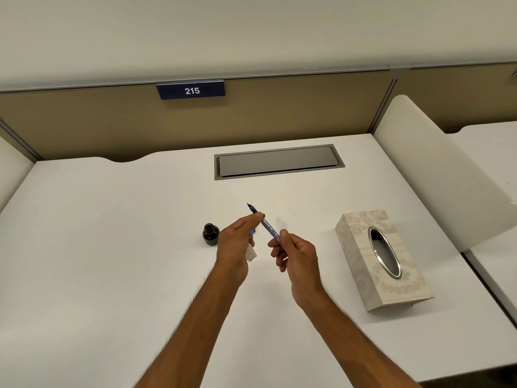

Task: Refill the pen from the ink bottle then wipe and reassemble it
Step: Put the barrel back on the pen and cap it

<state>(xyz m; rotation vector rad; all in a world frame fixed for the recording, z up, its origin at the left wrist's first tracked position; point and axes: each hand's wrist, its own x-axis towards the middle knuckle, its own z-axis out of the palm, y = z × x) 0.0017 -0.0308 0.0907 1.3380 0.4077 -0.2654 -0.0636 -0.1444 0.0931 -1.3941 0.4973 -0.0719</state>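
Left hand (pixel 236 242) pinches pen (pixel 264 223) near nib, tissue wad (pixel 251 252) tucked in palm | right hand (pixel 293 254) grips tail end | pen above bench (pixel 112 247) | risk: wet nib drips; elbow knocks uncapped ink bottle (pixel 210 234) just beside.

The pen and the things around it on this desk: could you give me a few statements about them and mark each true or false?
1. Both hands hold the pen. True: the left hand grips near the nib, the right hand the rear.
2. The ink bottle is capped. False: its mouth is open.
3. The tissue box sits on the person's right. True.
4. The left hand also holds a tissue. True: a white wad with blue stains shows.
5. The nib points toward the person. False: it points away, toward the desk's grey hatch.
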